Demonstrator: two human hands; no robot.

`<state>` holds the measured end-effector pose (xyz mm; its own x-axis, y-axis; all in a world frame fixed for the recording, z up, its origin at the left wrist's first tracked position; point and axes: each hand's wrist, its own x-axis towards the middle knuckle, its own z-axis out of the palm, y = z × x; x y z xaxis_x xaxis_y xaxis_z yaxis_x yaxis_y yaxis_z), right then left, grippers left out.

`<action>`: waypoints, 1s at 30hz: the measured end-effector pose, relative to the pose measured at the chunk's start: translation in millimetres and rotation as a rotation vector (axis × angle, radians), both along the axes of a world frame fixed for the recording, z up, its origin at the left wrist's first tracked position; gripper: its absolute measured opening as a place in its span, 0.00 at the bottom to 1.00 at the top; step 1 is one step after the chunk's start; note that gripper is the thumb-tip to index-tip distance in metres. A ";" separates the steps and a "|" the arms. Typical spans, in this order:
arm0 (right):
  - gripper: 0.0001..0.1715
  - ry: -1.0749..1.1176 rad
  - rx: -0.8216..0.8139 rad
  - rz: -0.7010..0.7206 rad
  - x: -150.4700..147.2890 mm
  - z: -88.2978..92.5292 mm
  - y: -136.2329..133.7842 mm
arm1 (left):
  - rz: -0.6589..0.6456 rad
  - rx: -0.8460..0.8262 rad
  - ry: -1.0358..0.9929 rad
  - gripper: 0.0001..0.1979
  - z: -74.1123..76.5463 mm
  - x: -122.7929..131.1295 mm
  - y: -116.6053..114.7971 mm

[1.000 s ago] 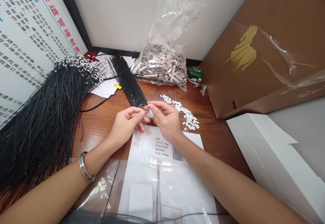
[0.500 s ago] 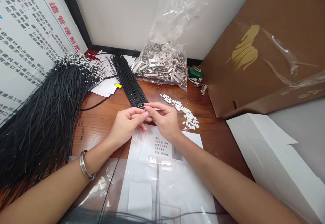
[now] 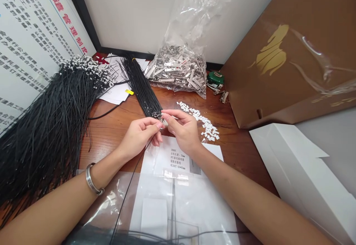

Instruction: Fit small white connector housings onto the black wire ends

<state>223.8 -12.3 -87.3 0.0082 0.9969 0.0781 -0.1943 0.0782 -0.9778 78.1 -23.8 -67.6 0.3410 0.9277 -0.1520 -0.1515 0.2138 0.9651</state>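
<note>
My left hand [image 3: 143, 133] pinches a thin black wire [image 3: 129, 185] near its end; the wire trails down toward the bottom of the view. Fingertip to fingertip with it, my right hand [image 3: 182, 128] is closed in a pinch at the wire's end. Whatever sits between its fingers is too small to make out. Just beyond the fingertips lies a bundle of black wires [image 3: 141, 87] with bare, light-coloured ends toward me. Small white pieces [image 3: 198, 116] are scattered to the right of my right hand.
A big heap of black wires with white tips [image 3: 69, 100] fills the left. A clear bag of metal clips [image 3: 180, 70] stands at the back, beside a green tape measure [image 3: 215, 77]. A brown box [image 3: 267, 89] rises at right. Printed paper [image 3: 155, 163] and clear plastic lie in front.
My hands stay together, with the right fingertips shifted slightly to the right. The wire from my left hand now shows running up to the fingers. The view has shifted slightly.
</note>
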 end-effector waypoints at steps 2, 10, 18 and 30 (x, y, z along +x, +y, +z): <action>0.15 0.015 0.001 -0.002 -0.1 -0.3 0.0 | 0.007 -0.003 0.014 0.13 0.3 0.4 0.0; 0.15 0.019 0.003 -0.007 0.1 -1.2 0.1 | 0.074 0.002 0.047 0.14 1.6 1.7 -0.5; 0.13 0.013 -0.002 -0.002 -0.8 -0.6 -0.4 | 0.107 0.025 0.058 0.13 0.4 1.3 -0.1; 0.11 -0.001 -0.010 0.026 0.2 -0.2 -1.1 | 0.096 0.034 0.043 0.14 1.2 2.6 -0.5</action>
